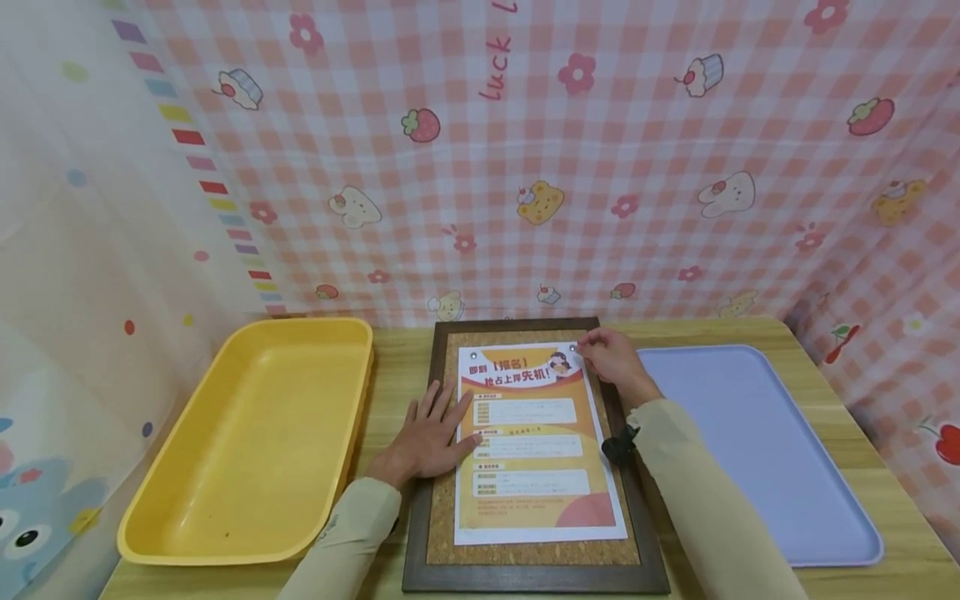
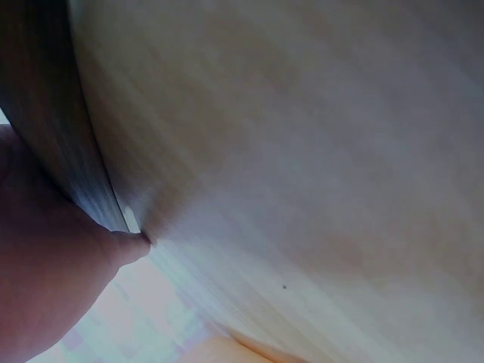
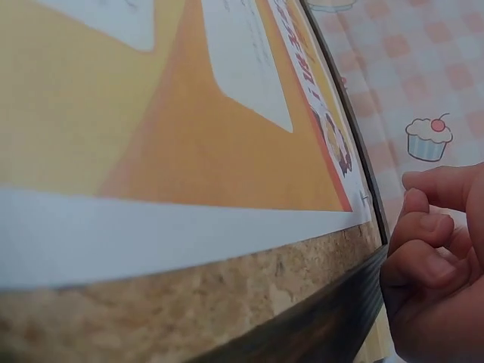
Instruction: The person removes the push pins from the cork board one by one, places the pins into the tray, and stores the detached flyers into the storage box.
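In the head view a printed poster (image 1: 528,450) lies on a cork board (image 1: 442,525) with a dark wooden frame. Small round pins show at its upper left (image 1: 473,356) and upper right (image 1: 573,348) corners. My left hand (image 1: 431,437) rests with fingers spread across the frame's left side, thumb and index finger on the poster's edge. At the upper right corner is my right hand (image 1: 615,362), its fingers curled. In the right wrist view the index fingertip and thumb come together just above the corner pin (image 3: 364,198), with nothing visible between them.
A deep yellow tray (image 1: 360,417) stands left of the board. To the right lies a shallow lavender tray (image 1: 750,433), partly behind the right forearm. The wooden table (image 1: 397,358) ends at a pink checked cloth (image 1: 465,208) at the back.
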The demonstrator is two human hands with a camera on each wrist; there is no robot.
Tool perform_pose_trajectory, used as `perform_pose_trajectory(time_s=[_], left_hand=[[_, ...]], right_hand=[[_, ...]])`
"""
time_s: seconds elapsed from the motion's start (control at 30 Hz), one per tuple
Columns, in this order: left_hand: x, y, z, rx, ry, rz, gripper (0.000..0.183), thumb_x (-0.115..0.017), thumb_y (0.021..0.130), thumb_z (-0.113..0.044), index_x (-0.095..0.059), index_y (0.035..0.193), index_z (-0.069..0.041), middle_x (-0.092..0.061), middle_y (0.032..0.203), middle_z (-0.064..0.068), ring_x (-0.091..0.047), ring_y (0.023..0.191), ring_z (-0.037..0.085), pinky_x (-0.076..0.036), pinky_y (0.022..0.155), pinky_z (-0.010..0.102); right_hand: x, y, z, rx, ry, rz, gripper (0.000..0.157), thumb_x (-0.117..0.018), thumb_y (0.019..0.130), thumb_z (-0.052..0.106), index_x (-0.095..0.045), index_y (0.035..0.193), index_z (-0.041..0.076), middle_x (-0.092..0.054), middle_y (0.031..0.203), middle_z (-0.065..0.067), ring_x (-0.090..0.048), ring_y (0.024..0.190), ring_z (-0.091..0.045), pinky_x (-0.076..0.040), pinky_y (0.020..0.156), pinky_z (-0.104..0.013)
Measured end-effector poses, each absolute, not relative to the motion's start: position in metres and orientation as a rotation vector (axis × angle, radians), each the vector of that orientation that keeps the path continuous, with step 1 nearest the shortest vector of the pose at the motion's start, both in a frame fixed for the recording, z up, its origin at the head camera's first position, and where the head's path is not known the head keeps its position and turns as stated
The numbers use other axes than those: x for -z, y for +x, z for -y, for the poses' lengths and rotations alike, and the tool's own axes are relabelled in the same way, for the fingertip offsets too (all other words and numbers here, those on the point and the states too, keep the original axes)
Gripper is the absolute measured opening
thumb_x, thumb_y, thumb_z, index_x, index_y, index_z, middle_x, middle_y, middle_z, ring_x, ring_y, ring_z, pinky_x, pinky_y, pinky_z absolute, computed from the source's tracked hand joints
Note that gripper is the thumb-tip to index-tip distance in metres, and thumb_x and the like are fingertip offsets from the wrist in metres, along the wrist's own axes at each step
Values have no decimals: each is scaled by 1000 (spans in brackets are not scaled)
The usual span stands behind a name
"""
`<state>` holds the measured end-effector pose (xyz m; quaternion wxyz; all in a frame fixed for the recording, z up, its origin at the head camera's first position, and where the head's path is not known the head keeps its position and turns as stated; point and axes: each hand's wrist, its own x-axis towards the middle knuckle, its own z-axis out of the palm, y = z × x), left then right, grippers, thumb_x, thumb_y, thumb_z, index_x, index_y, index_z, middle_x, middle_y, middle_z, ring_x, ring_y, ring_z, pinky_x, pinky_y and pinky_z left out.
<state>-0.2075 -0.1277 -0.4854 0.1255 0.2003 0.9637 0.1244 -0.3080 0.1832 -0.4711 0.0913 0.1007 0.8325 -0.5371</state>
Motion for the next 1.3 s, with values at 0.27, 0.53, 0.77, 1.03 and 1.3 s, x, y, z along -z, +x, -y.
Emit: perform_pose_trajectory(time_s=[0.27, 0.53, 0.77, 1.03, 1.3], left_hand=[[485, -207, 129, -371, 585, -2803, 71, -31, 95, -59, -8, 152, -24, 4, 157, 8, 9, 143, 30, -4, 111, 58], [485, -206, 129, -386, 591, -2806, 70, -31, 95, -59, -9, 152, -24, 4, 157, 8, 9, 143, 30, -4, 111, 58], [491, -210, 130, -406, 598, -2809, 71, -32, 95, -59, -9, 152, -24, 4, 157, 8, 9, 143, 31, -3, 110, 59], [494, -210, 131, -401, 602, -2806, 71, -31, 95, -59, -8, 152, -24, 6, 157, 7, 11, 143, 30, -3, 110, 59], [486, -207, 129, -391, 587, -2809, 71, -31, 95, -59, -10, 152, -24, 3, 157, 9, 8, 143, 31, -4, 111, 58]], right_hand=[[479, -319, -181, 1613, 326, -2468, 17, -56, 92, 18, -60, 105, 8, -57, 84, -10, -46, 55, -15, -36, 44, -25], [485, -321, -183, 1547, 276, -2561, 17, -59, 90, 21, -63, 102, 10, -59, 93, -10, -52, 76, -21, -43, 55, -26], [489, -322, -181, 1477, 269, -2640, 15, -60, 89, 19, -64, 101, 11, -60, 93, -9, -52, 80, -21, -42, 63, -27], [489, -322, -180, 1426, 287, -2660, 15, -60, 90, 19, -66, 101, 12, -61, 107, -9, -52, 94, -23, -41, 77, -33], [488, -324, -178, 1416, 286, -2662, 17, -62, 89, 19, -68, 101, 10, -62, 110, -11, -53, 97, -25, -42, 81, -36]])
